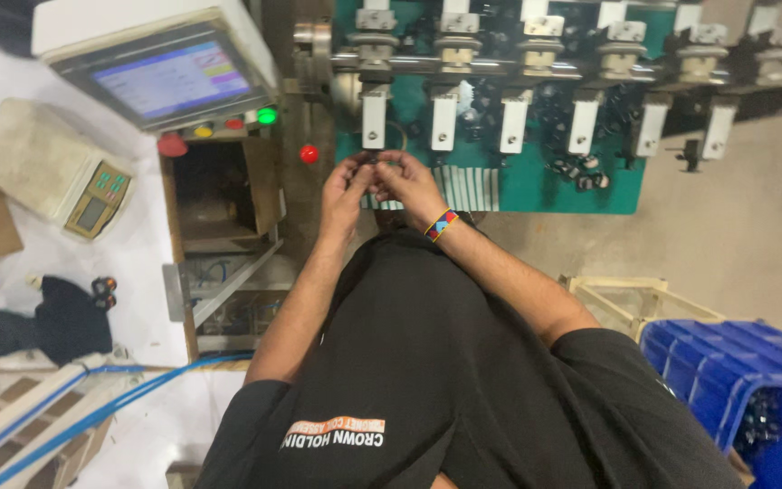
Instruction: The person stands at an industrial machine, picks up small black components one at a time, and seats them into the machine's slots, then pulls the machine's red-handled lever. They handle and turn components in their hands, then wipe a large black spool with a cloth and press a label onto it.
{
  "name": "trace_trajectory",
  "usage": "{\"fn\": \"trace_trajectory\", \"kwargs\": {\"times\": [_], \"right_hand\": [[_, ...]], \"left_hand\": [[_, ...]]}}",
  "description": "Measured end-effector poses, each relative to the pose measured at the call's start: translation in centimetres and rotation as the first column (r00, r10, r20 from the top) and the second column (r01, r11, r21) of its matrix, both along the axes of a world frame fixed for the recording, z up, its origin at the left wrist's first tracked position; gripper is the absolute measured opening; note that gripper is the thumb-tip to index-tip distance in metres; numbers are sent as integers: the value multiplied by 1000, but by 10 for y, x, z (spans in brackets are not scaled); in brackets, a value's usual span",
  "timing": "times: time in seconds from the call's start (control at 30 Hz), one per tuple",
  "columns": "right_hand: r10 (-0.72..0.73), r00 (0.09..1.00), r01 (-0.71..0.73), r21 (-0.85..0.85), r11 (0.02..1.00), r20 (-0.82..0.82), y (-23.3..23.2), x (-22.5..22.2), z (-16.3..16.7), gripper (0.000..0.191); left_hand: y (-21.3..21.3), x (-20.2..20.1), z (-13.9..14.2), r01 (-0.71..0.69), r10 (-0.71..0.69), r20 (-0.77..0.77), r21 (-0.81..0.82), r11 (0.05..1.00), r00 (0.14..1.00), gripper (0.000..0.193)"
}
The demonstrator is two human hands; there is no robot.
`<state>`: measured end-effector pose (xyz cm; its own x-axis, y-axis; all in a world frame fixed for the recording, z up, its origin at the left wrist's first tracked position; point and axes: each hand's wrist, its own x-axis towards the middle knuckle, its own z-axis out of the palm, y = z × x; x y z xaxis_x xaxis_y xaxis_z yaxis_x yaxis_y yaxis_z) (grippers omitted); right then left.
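Observation:
My left hand (pixel 344 188) and my right hand (pixel 406 184) meet just below the leftmost white holder (pixel 374 118) of a machine. Between their fingertips they pinch a small black part (pixel 374 162). A coloured band sits on my right wrist. The machine carries a row of white holders (pixel 515 122) on a metal shaft. Under the row lies a green tray (pixel 536 186) with several loose small black parts (pixel 579 172). My black shirt fills the bottom of the view.
A control box with a lit screen (pixel 172 80) and red, yellow and green buttons stands to the left, a red knob (pixel 309 154) beside it. A beige weighing scale (pixel 56 167) lies further left. A blue crate (pixel 744 389) and a pale wooden frame (pixel 631 299) are at the lower right.

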<state>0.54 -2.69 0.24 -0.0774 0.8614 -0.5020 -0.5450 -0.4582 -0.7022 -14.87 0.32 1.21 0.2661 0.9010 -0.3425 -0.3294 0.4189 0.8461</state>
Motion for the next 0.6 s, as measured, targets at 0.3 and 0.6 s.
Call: {"fn": "trace_trajectory", "kwargs": {"times": [0.3,0.6], "right_hand": [[-90,-132,-199,62,978,987,-101,199,-3,47],[-58,-328,-119,20,993,943,-126,339,-19,104]], "left_hand": [[-47,-27,-40,262,-311,-539,-168,950,783,42],[-90,-9,-38,258,-392,-831,-309,915,396,54]]}}
